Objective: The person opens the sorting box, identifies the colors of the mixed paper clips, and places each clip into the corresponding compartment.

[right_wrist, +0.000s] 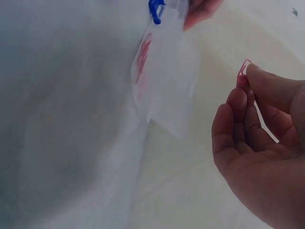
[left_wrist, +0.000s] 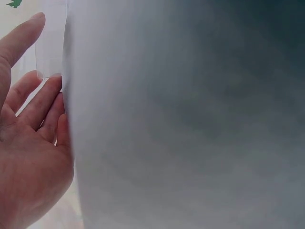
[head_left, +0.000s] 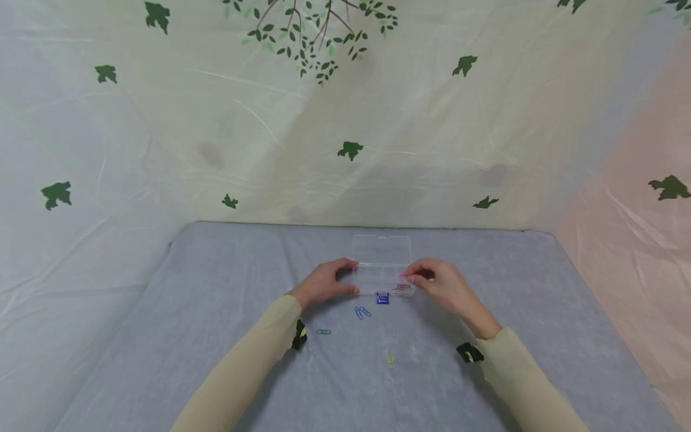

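Observation:
A clear plastic box point(head_left: 372, 288) lies on the table with its lid point(head_left: 382, 249) folded back and a blue latch point(head_left: 382, 298) at the front. My left hand point(head_left: 326, 281) holds the box's left end, thumb at the front corner, a finger at the back one. Between thumb and fingertip, my right hand point(right_wrist: 262, 143) pinches a pink paper clip point(right_wrist: 242, 71) above the right end. Red paper clips point(head_left: 402, 287) lie inside that right end. In front of the box are two blue paper clips point(head_left: 363, 312), a green paper clip point(head_left: 324, 332) and a yellow paper clip point(head_left: 390, 359).
A grey cloth point(head_left: 243, 264) covers the table. Behind it hangs a pale curtain point(head_left: 302, 180) with green leaf prints, and similar sheets enclose both sides. Each sleeve has a dark wrist strap point(head_left: 469, 353) near it.

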Motion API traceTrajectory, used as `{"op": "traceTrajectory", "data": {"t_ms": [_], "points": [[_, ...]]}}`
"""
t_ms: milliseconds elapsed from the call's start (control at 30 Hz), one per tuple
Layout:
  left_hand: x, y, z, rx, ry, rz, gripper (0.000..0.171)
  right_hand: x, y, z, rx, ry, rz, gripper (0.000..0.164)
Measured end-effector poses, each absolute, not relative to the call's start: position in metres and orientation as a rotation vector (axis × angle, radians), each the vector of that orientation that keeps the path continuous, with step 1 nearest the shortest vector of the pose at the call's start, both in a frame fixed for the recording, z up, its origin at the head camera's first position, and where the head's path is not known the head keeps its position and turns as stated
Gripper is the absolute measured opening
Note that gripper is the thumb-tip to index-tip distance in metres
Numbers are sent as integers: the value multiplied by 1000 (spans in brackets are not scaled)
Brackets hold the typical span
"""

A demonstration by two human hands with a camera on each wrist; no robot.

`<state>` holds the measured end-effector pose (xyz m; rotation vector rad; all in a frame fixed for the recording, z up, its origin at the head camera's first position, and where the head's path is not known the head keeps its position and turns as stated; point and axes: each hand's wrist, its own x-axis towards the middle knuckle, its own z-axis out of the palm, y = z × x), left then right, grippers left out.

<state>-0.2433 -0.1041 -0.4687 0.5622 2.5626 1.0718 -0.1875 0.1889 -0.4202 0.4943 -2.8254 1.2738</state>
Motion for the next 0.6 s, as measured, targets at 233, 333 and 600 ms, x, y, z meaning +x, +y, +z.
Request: {"op": "traceTrajectory", "data": {"t_ms": [233, 333, 600], "points": [[-244, -104, -467, 563, 2554, 1073, 66, -203, 191, -425, 427, -2847, 1241, 8], [-244, -104, -467, 562, 2550, 1078, 66, -208, 191, -427, 414, -2849, 1219, 6], [-243, -105, -466, 569, 2556, 1065, 65, -221, 192, -433, 409, -2882, 1207, 7]]}}
